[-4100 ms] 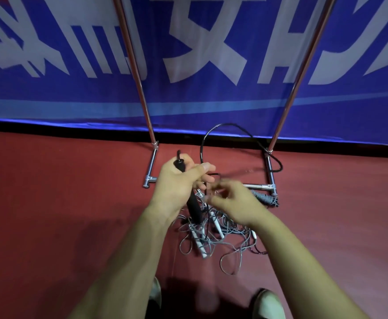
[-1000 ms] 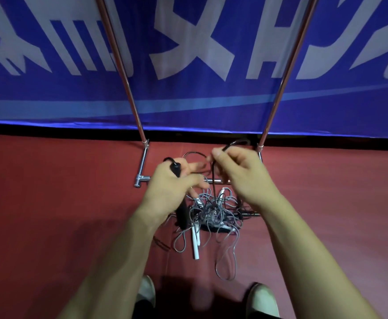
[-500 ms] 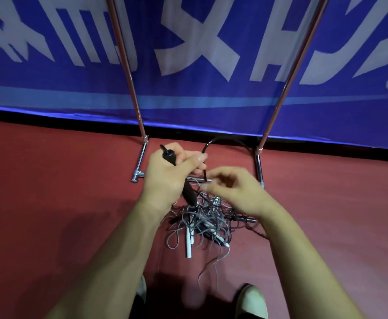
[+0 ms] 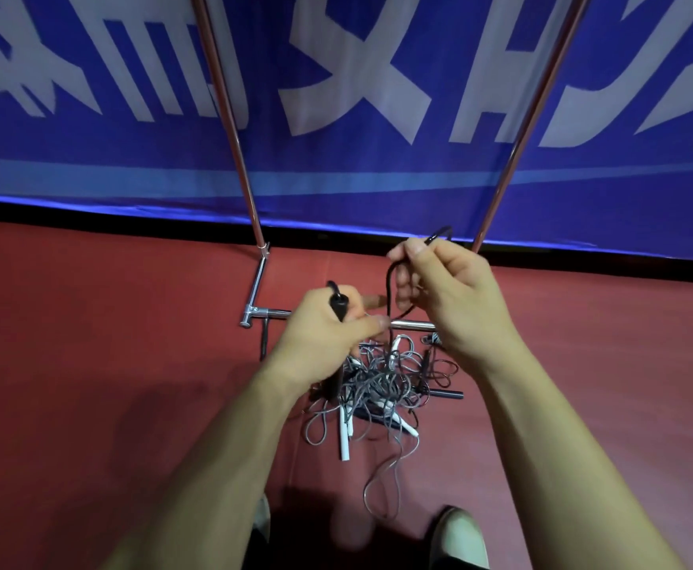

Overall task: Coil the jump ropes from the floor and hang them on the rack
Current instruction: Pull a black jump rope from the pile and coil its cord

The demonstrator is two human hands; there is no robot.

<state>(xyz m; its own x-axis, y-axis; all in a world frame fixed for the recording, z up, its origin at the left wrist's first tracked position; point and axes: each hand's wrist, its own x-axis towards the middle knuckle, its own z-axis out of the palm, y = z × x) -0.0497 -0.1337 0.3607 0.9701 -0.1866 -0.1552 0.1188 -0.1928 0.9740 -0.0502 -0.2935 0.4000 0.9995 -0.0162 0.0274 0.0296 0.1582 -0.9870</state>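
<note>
The right hand (image 4: 455, 298) has risen from the tangled pile of grey and white jump ropes (image 4: 381, 384) and now pinches a loop of thin black jump-rope cord (image 4: 390, 281) (another turn for the coil, I judge). The left hand (image 4: 316, 335), just beside and below, grips that rope's black cylindrical handle (image 4: 339, 308).

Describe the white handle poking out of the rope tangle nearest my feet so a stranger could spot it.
Below the blue banner stands a metal rack, with a tangle of grey ropes on the floor at its base. The white handle juts from the tangle's near left edge, pointing straight at the shoes; the other white handle lies slanted to its right.
</note>
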